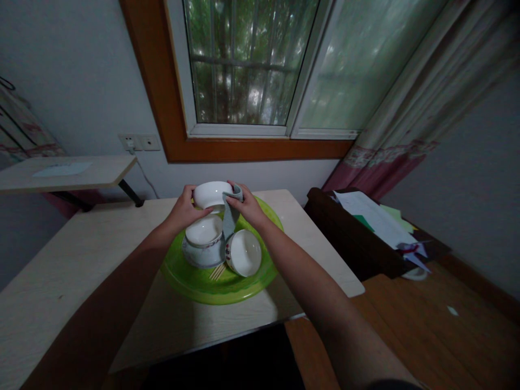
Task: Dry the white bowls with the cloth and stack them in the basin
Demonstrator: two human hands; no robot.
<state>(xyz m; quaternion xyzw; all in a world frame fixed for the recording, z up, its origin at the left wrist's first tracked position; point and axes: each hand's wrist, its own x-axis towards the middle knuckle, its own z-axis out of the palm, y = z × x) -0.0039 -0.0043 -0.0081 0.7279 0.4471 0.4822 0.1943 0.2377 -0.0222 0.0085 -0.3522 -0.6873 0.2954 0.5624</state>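
A white bowl [212,194] is held up over the far part of a green basin [227,298]. My left hand [189,207] grips its left side, thumb along the near side. At the bowl's right side my right hand [247,206] pinches a grey-green cloth [231,216], which hangs down from the rim. Below, another white bowl [204,230] sits on a plate [203,255] in the basin. A patterned bowl [246,253] lies tilted on its side to the right. The ends of several chopsticks [218,272] show between them.
The basin stands on a pale wooden table [162,330]. A raised shelf [65,170] is at the left, near a wall socket [140,142]. On the right, papers [374,222] lie on a dark brown piece of furniture [345,233]. A window [252,65] is behind.
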